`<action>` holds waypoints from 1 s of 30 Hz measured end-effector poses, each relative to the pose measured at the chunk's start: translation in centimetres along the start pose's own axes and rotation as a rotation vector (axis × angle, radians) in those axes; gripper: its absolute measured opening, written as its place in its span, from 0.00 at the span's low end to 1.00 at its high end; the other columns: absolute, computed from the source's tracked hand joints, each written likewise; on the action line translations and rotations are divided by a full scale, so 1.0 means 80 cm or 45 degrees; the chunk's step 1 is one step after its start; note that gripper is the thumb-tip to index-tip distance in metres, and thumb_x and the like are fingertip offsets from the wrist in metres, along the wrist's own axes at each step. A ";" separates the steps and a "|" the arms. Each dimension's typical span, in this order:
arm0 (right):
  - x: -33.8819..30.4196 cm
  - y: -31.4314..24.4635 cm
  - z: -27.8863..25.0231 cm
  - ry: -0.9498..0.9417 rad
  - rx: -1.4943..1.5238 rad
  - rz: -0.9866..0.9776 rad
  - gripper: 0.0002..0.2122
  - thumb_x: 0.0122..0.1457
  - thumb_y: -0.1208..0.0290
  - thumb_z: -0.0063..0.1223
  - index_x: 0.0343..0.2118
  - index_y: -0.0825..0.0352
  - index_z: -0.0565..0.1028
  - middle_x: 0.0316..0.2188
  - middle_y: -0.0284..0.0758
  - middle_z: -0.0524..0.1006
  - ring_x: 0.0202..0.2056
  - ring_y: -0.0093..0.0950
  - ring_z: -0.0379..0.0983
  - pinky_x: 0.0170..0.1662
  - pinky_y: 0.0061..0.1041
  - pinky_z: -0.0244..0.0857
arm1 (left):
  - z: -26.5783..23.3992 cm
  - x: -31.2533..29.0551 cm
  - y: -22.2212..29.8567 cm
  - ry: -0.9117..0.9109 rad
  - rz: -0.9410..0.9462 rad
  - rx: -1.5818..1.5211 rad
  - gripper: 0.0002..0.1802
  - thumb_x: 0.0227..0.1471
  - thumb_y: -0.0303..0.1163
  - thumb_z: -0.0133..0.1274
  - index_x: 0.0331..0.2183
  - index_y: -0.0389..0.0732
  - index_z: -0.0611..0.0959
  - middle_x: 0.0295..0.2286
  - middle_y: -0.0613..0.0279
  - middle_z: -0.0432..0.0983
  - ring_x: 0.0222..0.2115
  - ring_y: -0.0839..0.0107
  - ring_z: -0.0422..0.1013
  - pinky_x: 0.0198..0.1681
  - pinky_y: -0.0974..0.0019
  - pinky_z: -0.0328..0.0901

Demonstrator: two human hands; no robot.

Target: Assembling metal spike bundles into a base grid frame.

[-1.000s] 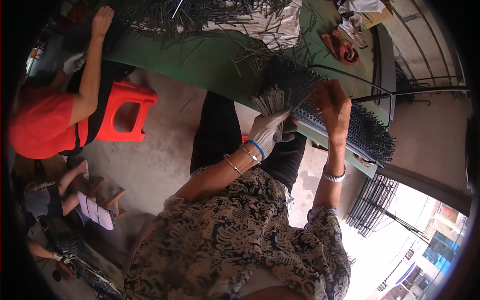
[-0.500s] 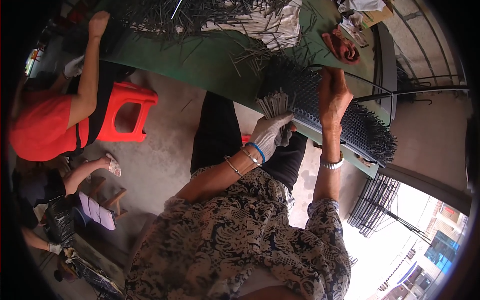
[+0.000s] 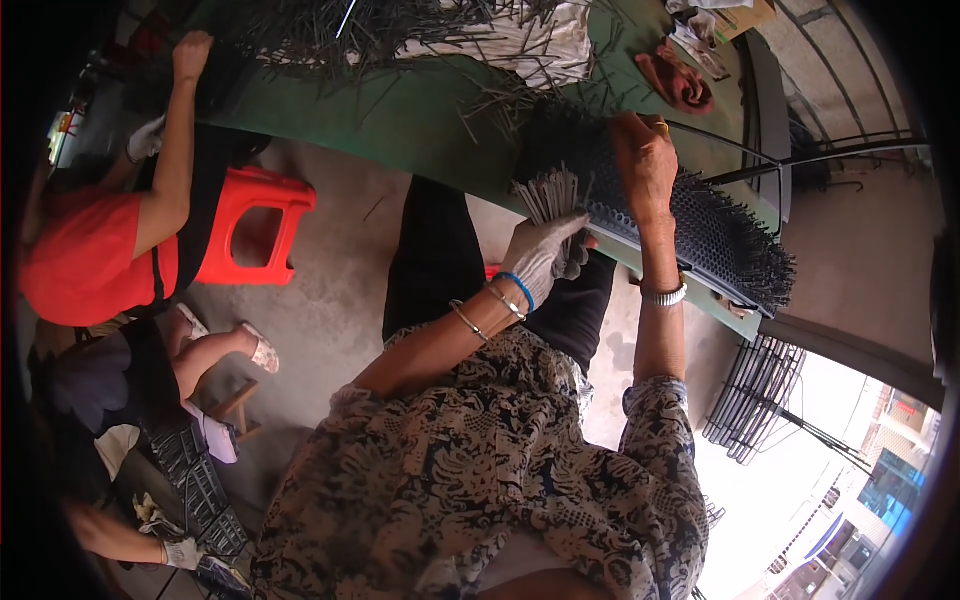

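Note:
My left hand (image 3: 543, 255), in a pale knitted glove, is closed round a bundle of thin grey rods (image 3: 550, 192) whose ends fan out above the fist. Just right of it stands a long dark rack (image 3: 702, 228) with a honeycomb of small holes; many dark rods stick up along its far end and right end. My bare right hand (image 3: 645, 165) is over the middle of this rack, its fingers pinched together. Whatever those fingers hold is too small or hidden to make out.
A green table (image 3: 400, 110) carries a heap of loose dark rods (image 3: 330, 45) on white cloth, with a reddish rag (image 3: 675, 82) at right. A co-worker in red sits at left near a red stool (image 3: 255, 225); another person works at lower left. A thin metal bar (image 3: 830, 168) crosses at right.
My right hand has moved up and left along the rack, fingers still pinched. My left hand keeps the bundle, almost in place. The person at lower left has shifted legs and a gloved hand.

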State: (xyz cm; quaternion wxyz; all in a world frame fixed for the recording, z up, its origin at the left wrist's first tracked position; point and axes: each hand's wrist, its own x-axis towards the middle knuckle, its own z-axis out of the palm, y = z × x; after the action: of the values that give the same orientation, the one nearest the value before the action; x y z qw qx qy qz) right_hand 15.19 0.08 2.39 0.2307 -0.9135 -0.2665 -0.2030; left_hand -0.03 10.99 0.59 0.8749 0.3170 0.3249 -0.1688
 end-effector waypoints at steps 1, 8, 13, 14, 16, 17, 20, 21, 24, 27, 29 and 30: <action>-0.007 -0.003 0.003 -0.017 -0.037 0.047 0.07 0.56 0.71 0.58 0.38 0.56 0.79 0.30 0.37 0.74 0.29 0.36 0.72 0.32 0.32 0.65 | 0.000 0.000 0.001 -0.003 0.002 0.004 0.09 0.52 0.35 0.60 0.30 0.38 0.82 0.21 0.61 0.79 0.13 0.77 0.69 0.13 0.74 0.62; -0.047 -0.005 -0.040 -0.610 0.841 0.383 0.08 0.57 0.71 0.56 0.38 0.68 0.78 0.23 0.30 0.75 0.24 0.18 0.66 0.28 0.20 0.61 | -0.004 0.001 0.000 -0.007 -0.010 0.017 0.09 0.51 0.36 0.60 0.31 0.40 0.83 0.23 0.63 0.80 0.18 0.77 0.73 0.15 0.73 0.64; -0.048 -0.031 -0.063 -0.561 1.031 0.565 0.06 0.58 0.74 0.54 0.35 0.69 0.76 0.22 0.27 0.74 0.21 0.14 0.63 0.25 0.16 0.58 | 0.005 -0.001 -0.001 -0.031 0.057 -0.057 0.10 0.52 0.37 0.60 0.33 0.41 0.82 0.25 0.63 0.80 0.21 0.74 0.75 0.19 0.70 0.69; -0.046 -0.027 -0.062 -0.313 0.871 0.487 0.05 0.59 0.74 0.54 0.35 0.69 0.76 0.22 0.28 0.74 0.22 0.14 0.64 0.25 0.16 0.59 | 0.002 0.006 -0.005 -0.031 0.033 -0.101 0.10 0.52 0.37 0.60 0.34 0.42 0.82 0.26 0.64 0.80 0.22 0.73 0.76 0.22 0.68 0.71; -0.037 -0.025 -0.060 -0.070 0.707 0.411 0.04 0.59 0.74 0.53 0.35 0.68 0.75 0.23 0.29 0.75 0.22 0.14 0.64 0.25 0.16 0.59 | 0.000 0.009 -0.007 -0.030 0.005 -0.144 0.10 0.53 0.38 0.60 0.34 0.43 0.82 0.27 0.64 0.80 0.23 0.72 0.76 0.24 0.65 0.73; -0.029 -0.026 -0.057 0.075 0.515 0.334 0.04 0.59 0.75 0.53 0.36 0.68 0.75 0.23 0.30 0.75 0.23 0.13 0.65 0.27 0.17 0.61 | -0.002 0.009 -0.009 -0.048 -0.003 -0.148 0.10 0.53 0.38 0.59 0.34 0.43 0.82 0.27 0.64 0.80 0.24 0.72 0.76 0.26 0.64 0.74; -0.016 -0.016 -0.038 0.300 0.312 0.205 0.04 0.59 0.76 0.53 0.37 0.66 0.74 0.24 0.35 0.77 0.24 0.18 0.69 0.30 0.20 0.65 | 0.004 0.002 -0.012 -0.026 -0.019 -0.147 0.10 0.54 0.38 0.59 0.34 0.43 0.81 0.27 0.65 0.80 0.24 0.72 0.76 0.26 0.63 0.75; -0.014 -0.013 -0.031 0.318 0.254 0.167 0.05 0.59 0.76 0.53 0.38 0.65 0.74 0.25 0.37 0.77 0.25 0.21 0.71 0.31 0.22 0.66 | 0.006 0.000 -0.013 0.018 -0.021 -0.150 0.10 0.54 0.38 0.58 0.34 0.43 0.81 0.27 0.65 0.80 0.24 0.72 0.76 0.25 0.64 0.75; -0.011 -0.009 -0.016 0.306 0.194 0.168 0.06 0.58 0.76 0.55 0.38 0.64 0.74 0.28 0.42 0.78 0.27 0.32 0.75 0.34 0.27 0.68 | 0.007 0.001 -0.014 0.183 -0.024 -0.124 0.10 0.55 0.38 0.58 0.34 0.43 0.81 0.26 0.64 0.80 0.22 0.74 0.75 0.21 0.67 0.72; -0.015 -0.002 -0.004 0.098 0.069 0.171 0.05 0.58 0.74 0.55 0.37 0.61 0.76 0.28 0.41 0.77 0.30 0.42 0.75 0.34 0.32 0.69 | -0.003 0.001 -0.010 0.139 -0.023 -0.003 0.09 0.55 0.38 0.58 0.34 0.43 0.81 0.24 0.65 0.80 0.20 0.75 0.73 0.19 0.69 0.69; -0.017 0.006 0.006 0.062 -0.005 0.109 0.04 0.58 0.72 0.55 0.36 0.60 0.77 0.29 0.40 0.76 0.31 0.42 0.75 0.33 0.34 0.69 | -0.006 0.001 -0.011 0.066 -0.009 -0.062 0.09 0.55 0.37 0.58 0.33 0.42 0.81 0.23 0.65 0.79 0.19 0.75 0.73 0.19 0.70 0.68; -0.016 0.004 0.007 0.026 -0.076 0.042 0.04 0.58 0.71 0.55 0.36 0.59 0.77 0.29 0.40 0.75 0.32 0.41 0.75 0.33 0.35 0.69 | -0.007 0.001 -0.011 -0.006 0.010 -0.122 0.09 0.54 0.37 0.58 0.33 0.42 0.81 0.23 0.65 0.79 0.18 0.76 0.72 0.18 0.71 0.67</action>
State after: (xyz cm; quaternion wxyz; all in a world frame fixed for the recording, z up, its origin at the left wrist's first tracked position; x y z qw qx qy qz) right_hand 14.52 -0.38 1.24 0.2095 -0.9221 -0.2429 -0.2162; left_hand -0.68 10.71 -0.15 0.8905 0.2755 0.3295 -0.1504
